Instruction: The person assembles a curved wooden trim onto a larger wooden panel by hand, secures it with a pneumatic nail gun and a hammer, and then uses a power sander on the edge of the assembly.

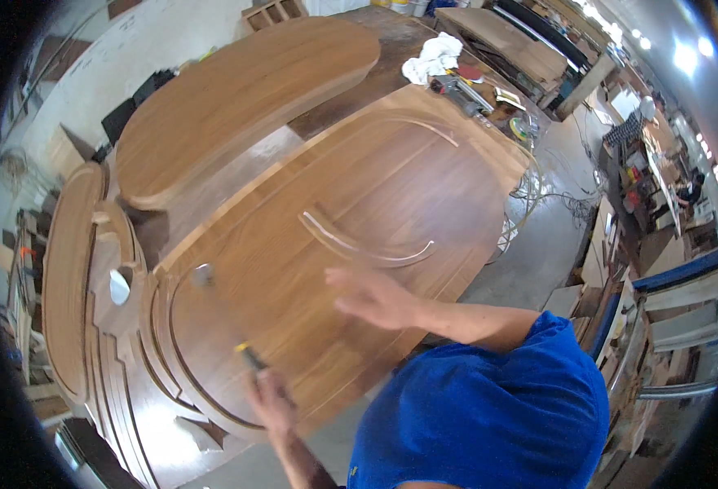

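My left hand is closed around the dark, yellow-banded handle of a hammer. The hammer's shaft and grey head are smeared by motion above a large wooden panel with rounded ends. Over the middle of that panel my right hand is open and blurred, its fingers stretched out to the left, holding nothing that I can see. Just beyond those fingers lies a thin curved strip with a pale edge. Another curved strip follows the panel's far end.
An oval wooden top lies at the back left. Curved wooden frame pieces and a white cup-like object are at the left. A white cloth, tools and a hose are at the far right; people work beyond.
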The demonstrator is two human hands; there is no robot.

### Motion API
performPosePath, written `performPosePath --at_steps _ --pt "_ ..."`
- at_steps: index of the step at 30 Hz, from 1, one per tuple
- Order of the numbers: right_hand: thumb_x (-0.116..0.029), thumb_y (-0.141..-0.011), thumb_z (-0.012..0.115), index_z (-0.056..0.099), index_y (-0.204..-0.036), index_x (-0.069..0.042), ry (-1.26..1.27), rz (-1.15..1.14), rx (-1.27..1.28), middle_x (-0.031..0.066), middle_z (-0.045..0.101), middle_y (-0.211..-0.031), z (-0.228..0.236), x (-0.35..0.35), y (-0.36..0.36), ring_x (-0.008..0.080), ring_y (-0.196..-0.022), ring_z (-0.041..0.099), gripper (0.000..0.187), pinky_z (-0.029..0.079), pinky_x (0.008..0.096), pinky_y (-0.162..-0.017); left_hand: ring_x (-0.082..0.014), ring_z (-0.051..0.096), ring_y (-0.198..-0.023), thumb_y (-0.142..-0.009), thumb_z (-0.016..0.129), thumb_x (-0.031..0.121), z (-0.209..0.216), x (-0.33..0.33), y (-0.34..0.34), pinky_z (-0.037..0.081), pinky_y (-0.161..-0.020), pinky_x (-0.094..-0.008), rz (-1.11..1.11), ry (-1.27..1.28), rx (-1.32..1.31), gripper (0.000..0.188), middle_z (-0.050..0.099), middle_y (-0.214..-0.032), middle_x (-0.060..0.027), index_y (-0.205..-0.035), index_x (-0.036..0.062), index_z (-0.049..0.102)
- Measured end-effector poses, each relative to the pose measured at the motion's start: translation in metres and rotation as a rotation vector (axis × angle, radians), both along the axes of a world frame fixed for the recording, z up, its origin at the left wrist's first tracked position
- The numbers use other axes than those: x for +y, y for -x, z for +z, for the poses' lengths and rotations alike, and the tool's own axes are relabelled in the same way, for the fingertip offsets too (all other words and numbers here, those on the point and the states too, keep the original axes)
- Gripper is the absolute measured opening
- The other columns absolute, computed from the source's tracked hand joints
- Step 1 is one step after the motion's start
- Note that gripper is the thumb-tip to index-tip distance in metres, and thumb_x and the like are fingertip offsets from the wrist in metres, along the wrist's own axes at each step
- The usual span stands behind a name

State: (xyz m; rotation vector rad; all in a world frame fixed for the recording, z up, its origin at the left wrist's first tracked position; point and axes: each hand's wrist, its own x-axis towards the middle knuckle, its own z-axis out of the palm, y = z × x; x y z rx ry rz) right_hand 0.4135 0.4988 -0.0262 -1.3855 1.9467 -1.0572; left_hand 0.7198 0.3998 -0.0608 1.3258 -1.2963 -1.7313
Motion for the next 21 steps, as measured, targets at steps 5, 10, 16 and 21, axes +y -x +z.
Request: performPosePath --at_steps 5,10,16,21 --pt "-0.035 -0.111 0.059 0.031 -0.164 -0.002 0.108 -0.156 -0.794 0.0125 0.067 -0.135 -0.005 0.023 0.056 0.0231 -0.120 0.065 0.069 0.051 0.0364 -0.103 -0.0188 0.066 -0.089 -0.107 0.059 0.014 -0.007 0.074 0.200 0.055 -0.076 -0.0352 -0.533 0.363 -0.210 0.034 0.071 -0.104 -0.0088 -0.134 -0.0050 0.054" --pt "-0.035 -0.115 0.046 0.054 -0.145 -0.005 0.162 -0.474 -0.668 0.0042 0.062 -0.090 -0.056 0.110 0.237 0.0148 -0.078 0.060 0.044 0.050 0.0324 -0.070 -0.0451 0.066 -0.114 -0.099 0.066 0.017 0.007 0.122 0.387 0.053 -0.097 -0.0475 -0.884 0.272 -0.386 0.053 0.066 -0.129 -0.0307 -0.148 0.0007 0.052" --pt "-0.040 -0.117 0.036 0.061 -0.121 -0.002 -0.174 -0.711 -0.883 0.0015 0.050 -0.064 -0.082 0.218 0.507 0.0130 -0.050 0.048 0.046 0.041 0.0299 -0.051 -0.0448 0.054 -0.131 -0.099 0.070 0.032 -0.030 0.115 0.647 0.044 -0.109 -0.0565 -1.018 0.995 -0.383 0.050 0.059 -0.145 -0.0209 -0.142 0.0095 0.062" --pt "-0.035 -0.117 0.041 0.060 -0.110 -0.002 -0.362 -0.600 -1.009 0.0029 0.056 -0.064 -0.137 0.245 0.599 0.0143 -0.051 0.053 0.039 0.044 0.0322 -0.050 -0.0393 0.052 -0.133 -0.099 0.069 0.031 -0.117 0.051 0.806 0.037 -0.116 -0.0574 -0.921 1.449 -0.538 0.039 0.061 -0.141 -0.0103 -0.133 0.0124 0.066"
